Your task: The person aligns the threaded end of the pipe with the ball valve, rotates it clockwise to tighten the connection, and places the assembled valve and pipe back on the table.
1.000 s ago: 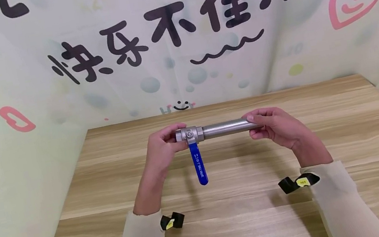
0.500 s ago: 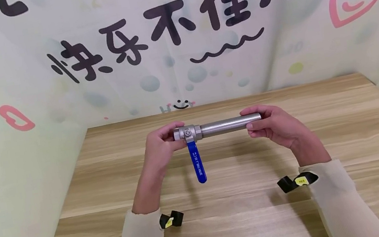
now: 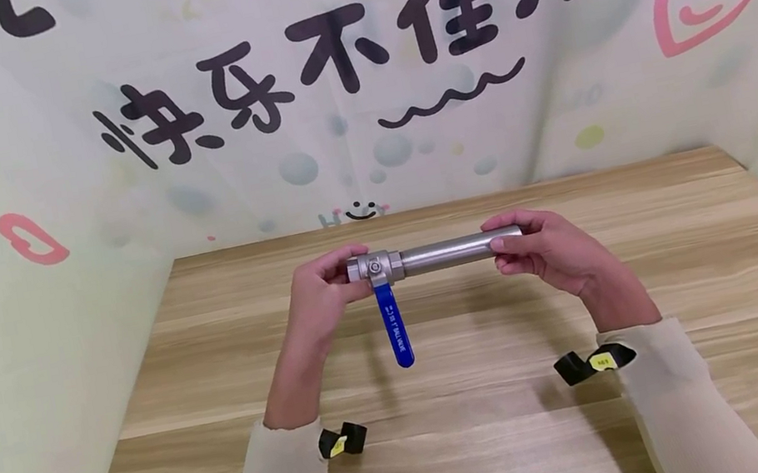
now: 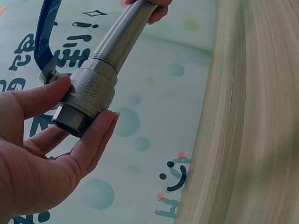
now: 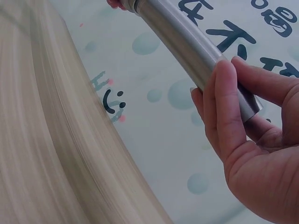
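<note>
A steel ball valve [image 3: 375, 267] with a blue lever handle [image 3: 396, 326] is joined to a straight steel pipe [image 3: 446, 252], held level above the table. My left hand [image 3: 319, 298] grips the valve's hexagonal end between thumb and fingers. At the pipe's far right end, my right hand [image 3: 555, 249] pinches the tube, thumb on the near side. Threads [image 4: 105, 59] show where the pipe enters the valve body in the left wrist view. The lever hangs toward me, across the pipe's line. The open bore of the valve's free end faces left.
Under the hands lies a wood-grain table [image 3: 493, 453], its back edge against a white printed cloth [image 3: 248, 183] with dark lettering and pink hearts. Cloth also stands at the left and right sides. Black wrist mounts [image 3: 342, 441] are on both sleeves.
My right thumb has shifted from the top of the pipe to its near lower side, uncovering the pipe's end. The left hand keeps its grip on the valve.
</note>
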The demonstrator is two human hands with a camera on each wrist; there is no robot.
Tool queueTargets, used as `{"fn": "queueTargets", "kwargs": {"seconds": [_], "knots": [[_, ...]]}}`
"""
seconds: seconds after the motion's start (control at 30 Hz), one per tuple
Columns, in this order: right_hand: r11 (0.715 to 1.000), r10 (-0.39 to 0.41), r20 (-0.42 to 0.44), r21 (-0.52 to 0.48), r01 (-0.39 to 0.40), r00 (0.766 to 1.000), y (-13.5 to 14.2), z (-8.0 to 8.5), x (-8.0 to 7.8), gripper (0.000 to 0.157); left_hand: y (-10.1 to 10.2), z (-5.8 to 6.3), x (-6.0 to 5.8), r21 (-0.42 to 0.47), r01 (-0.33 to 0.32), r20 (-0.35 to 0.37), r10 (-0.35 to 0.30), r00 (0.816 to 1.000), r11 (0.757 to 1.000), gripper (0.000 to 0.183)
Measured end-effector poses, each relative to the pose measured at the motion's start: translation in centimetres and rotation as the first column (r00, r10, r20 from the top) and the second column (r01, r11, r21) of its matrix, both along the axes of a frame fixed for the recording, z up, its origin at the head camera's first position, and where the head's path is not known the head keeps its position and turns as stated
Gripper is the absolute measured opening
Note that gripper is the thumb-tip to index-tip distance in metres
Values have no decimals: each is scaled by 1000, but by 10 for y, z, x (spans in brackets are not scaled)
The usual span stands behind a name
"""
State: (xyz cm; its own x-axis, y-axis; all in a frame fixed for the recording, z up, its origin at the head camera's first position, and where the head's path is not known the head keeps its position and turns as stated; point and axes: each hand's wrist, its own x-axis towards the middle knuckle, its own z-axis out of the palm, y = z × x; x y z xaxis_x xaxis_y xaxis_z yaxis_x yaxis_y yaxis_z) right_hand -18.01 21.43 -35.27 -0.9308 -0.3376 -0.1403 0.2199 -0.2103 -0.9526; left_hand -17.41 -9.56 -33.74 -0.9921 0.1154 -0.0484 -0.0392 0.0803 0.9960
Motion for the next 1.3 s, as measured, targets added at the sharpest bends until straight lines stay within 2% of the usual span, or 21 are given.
{"fn": "queueTargets", "kwargs": {"seconds": [0.43, 0.8, 1.03, 1.3], "knots": [[1000, -11, 18, 28, 10, 1000, -1, 2, 1, 9, 0, -1, 1, 4, 8, -8, -8, 1000, 1000, 46], [1000, -7, 14, 20, 7, 1000, -1, 2, 1, 11, -1, 0, 1, 2, 5, -15, -5, 1000, 1000, 45], [1000, 5, -7, 16, -5, 1000, 1, 1, 0, 29, -2, -1, 1, 3, -1, -20, 1, 1000, 1000, 45], [1000, 17, -7, 24, -17, 1000, 0, 1, 0, 27, 0, -1, 0, 19, 5, -23, -5, 1000, 1000, 46]]}}
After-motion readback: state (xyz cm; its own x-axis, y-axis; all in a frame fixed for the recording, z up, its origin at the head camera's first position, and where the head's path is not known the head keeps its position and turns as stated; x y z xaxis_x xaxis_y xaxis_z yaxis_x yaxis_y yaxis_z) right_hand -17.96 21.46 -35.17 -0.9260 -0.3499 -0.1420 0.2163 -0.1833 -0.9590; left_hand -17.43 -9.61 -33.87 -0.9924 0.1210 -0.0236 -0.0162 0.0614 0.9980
